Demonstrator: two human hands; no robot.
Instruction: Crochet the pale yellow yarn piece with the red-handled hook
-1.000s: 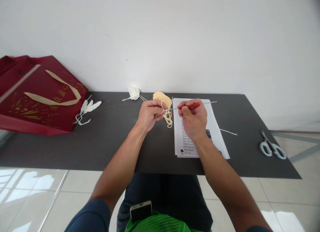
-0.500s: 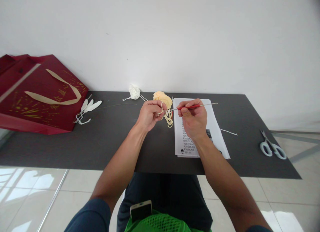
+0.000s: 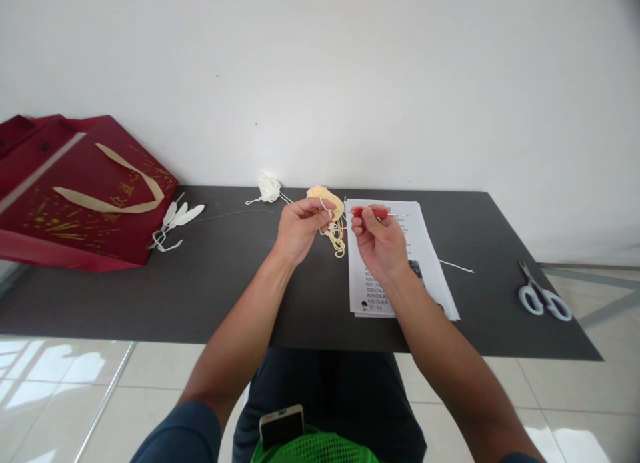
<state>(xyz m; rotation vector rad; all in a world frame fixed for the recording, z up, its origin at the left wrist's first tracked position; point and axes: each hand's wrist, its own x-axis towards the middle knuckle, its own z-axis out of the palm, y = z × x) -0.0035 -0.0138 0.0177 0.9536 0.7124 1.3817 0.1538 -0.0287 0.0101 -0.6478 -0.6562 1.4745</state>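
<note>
A: How are the hands set?

B: Both are raised over the dark worktop point(image 3: 225, 283), forearms reaching in from below and converging. The left hand point(image 3: 297, 226) has its fingers curled, thumb and forefinger pinching a strand of pale yellow yarn point(image 3: 336, 233), which hangs in loose loops between the two hands. The right hand point(image 3: 379, 240) is closed in a pinch on the red grip of a crochet hook point(image 3: 373, 213), whose thin metal shaft lies roughly level and points left toward the yarn.

A: What differs from half a second ago?

B: The hook's long metal tail stuck out well to the right of the right hand; now only a short bit shows there, so the hook has turned or slid in the fingers. The right hand has also rolled, with the knuckles more upright. The left hand has barely shifted.

A: And around them?

B: A yellow yarn ball point(image 3: 325, 195) sits on the worktop just behind the hands, and a small white yarn tuft point(image 3: 269, 186) lies to its left. A printed sheet point(image 3: 425, 263) lies under the right hand, partly covered by it. A red gift bag point(image 3: 75, 190) lies at far left with white feather-like pieces point(image 3: 180, 216) beside it, and scissors point(image 3: 543, 296) rest far right. A phone point(image 3: 281, 424) sits in the lap over a green mesh basket point(image 3: 320, 450).
</note>
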